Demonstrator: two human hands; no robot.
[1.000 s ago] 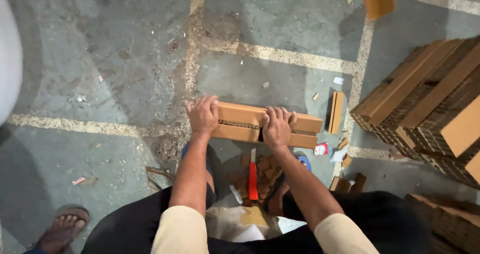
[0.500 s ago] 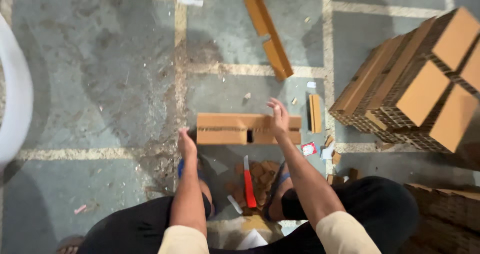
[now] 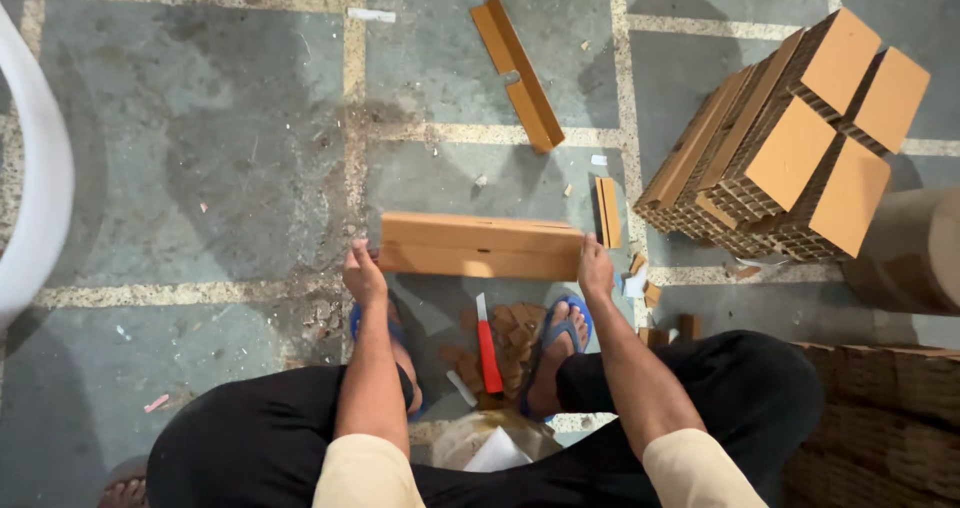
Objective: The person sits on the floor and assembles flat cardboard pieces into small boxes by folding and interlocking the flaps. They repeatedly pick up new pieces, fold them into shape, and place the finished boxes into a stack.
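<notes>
A long brown cardboard angle piece (image 3: 480,247) lies crosswise on the concrete floor in front of me. My left hand (image 3: 364,274) grips its left end and my right hand (image 3: 594,268) grips its right end. Between my feet in blue sandals (image 3: 560,340) lies a red-handled cutter knife (image 3: 487,344) beside several small cardboard scraps (image 3: 512,326).
A stack of honeycomb cardboard blocks (image 3: 790,158) sits on the right, with more cardboard (image 3: 880,408) at the lower right. Another long angle piece (image 3: 517,70) lies further off, and a short one (image 3: 607,211) near my right hand. A white curved object (image 3: 30,178) is at the left edge.
My hands slid from the top of the cardboard piece out to its two ends. The view shifted, so the piece and the block stack show further from me.
</notes>
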